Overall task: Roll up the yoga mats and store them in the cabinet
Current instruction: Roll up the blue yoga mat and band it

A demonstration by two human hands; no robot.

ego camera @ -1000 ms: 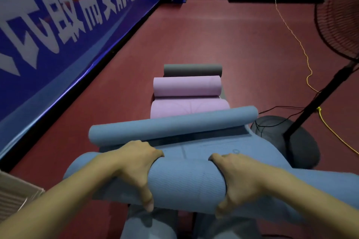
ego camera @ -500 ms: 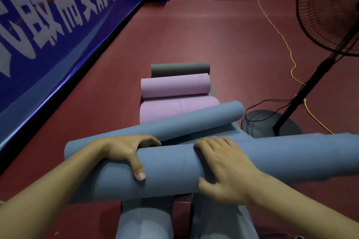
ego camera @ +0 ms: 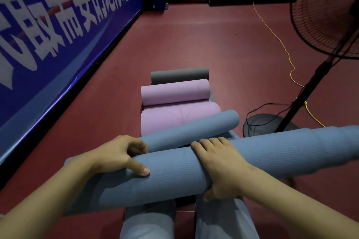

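Step in hand: rolling stage looks finished for the near blue mat roll [ego camera: 194, 176]; judged to be at the lift-and-carry point.
Near blue mat roll: lies crosswise over the person's knees [ego camera: 149, 219], right end reaching out of view, clear of the red floor [ego camera: 194, 44] there.
Left hand [ego camera: 118, 157]: curled over the top of the roll, thumb pressed on its near face, fingers dipping into the gap behind it.
Right hand [ego camera: 219, 165]: wrapped round the roll near mid-length, fingers over the top, thumb underneath. Both grips clamped on the same roll.
Second blue roll [ego camera: 190, 132]: just beyond the first, lying at a slant, touching or nearly touching it under the left fingers; cannot tell which.
Pink mat [ego camera: 176, 110]: partly rolled, flat tail running under the second blue roll.
Grey roll [ego camera: 179, 74]: farthest, just behind the pink one.
Cabinet: not in view.
Surroundings: blue banner [ego camera: 58, 25] along the left; fan stand [ego camera: 303, 103] with base and cables to the right, near the roll's right end.
Next move calls for: a firm two-handed hold so the coil does not loosen, rising, and swinging the long right end clear of the fan stand.
Remaining: pink mat unfinished; no roll stored.
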